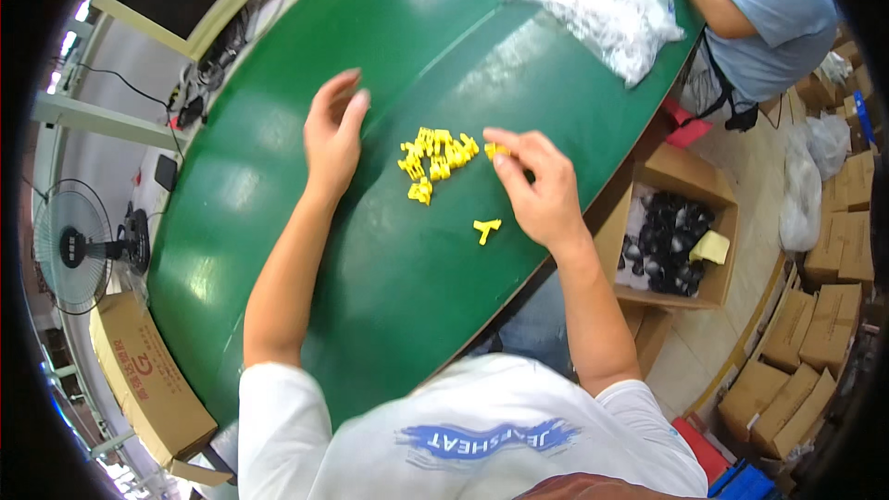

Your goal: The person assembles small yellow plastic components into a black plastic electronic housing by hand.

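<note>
A small heap of yellow plastic parts (435, 156) lies on the green belt (278, 185). One more yellow part (485, 230) lies apart, nearer to me. My right hand (535, 187) pinches a yellow part (494, 150) between thumb and fingers at the heap's right edge. My left hand (333, 134) hovers just left of the heap with its fingers loosely curved and nothing in it.
A pile of clear bags with white parts (597, 5) lies further along the belt, next to another person in a blue shirt (773, 23). An open cardboard box of black parts (671, 236) stands at my right. Stacked boxes (815, 333) line the right side; a fan (79, 245) stands at left.
</note>
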Action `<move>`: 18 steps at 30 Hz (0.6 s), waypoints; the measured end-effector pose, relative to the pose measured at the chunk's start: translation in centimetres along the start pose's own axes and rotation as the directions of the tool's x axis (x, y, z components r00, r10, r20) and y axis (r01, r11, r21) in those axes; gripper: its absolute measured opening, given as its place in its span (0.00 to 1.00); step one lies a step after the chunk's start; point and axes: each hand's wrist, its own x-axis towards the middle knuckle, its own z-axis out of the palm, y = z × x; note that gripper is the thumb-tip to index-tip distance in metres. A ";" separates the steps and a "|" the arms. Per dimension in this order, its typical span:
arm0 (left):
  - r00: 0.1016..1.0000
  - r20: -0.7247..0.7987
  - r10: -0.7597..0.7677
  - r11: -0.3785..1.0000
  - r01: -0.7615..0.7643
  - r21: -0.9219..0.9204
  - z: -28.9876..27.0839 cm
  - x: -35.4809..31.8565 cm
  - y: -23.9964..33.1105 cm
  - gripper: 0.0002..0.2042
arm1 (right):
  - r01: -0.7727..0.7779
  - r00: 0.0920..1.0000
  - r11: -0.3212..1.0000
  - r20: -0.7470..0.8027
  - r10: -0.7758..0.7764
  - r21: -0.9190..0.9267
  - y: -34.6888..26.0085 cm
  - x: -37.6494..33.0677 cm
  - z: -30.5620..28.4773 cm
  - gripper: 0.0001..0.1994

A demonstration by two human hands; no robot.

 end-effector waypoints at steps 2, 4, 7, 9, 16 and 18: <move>0.993 0.096 0.062 0.998 -0.059 -0.028 4.4 2.7 1.2 0.18 | 0.034 0.999 0.994 -0.035 -0.038 -0.106 -0.3 0.4 -0.4 0.14; 0.974 0.204 0.094 0.994 -0.080 -0.079 5.7 3.6 2.2 0.17 | 0.040 0.997 0.999 -0.064 -0.041 -0.014 -0.9 0.6 0.0 0.14; 0.951 0.287 0.114 0.993 -0.111 -0.025 5.0 1.8 0.9 0.18 | 0.051 0.995 0.998 -0.081 -0.055 -0.047 -0.1 0.4 0.1 0.14; 0.895 0.404 0.191 0.979 -0.144 -0.145 4.3 1.9 0.8 0.17 | 0.101 0.991 0.992 -0.081 -0.107 -0.076 0.0 0.1 -0.2 0.15; 0.627 0.728 0.275 0.958 -0.244 -0.152 4.9 -0.5 2.8 0.22 | 0.288 0.955 0.908 0.024 -0.295 -0.305 -3.0 -6.4 2.7 0.19; 0.654 0.699 0.291 0.957 -0.193 -0.218 5.6 -1.0 2.3 0.23 | 0.262 0.965 0.928 0.078 -0.250 -0.264 -3.8 -5.7 4.6 0.16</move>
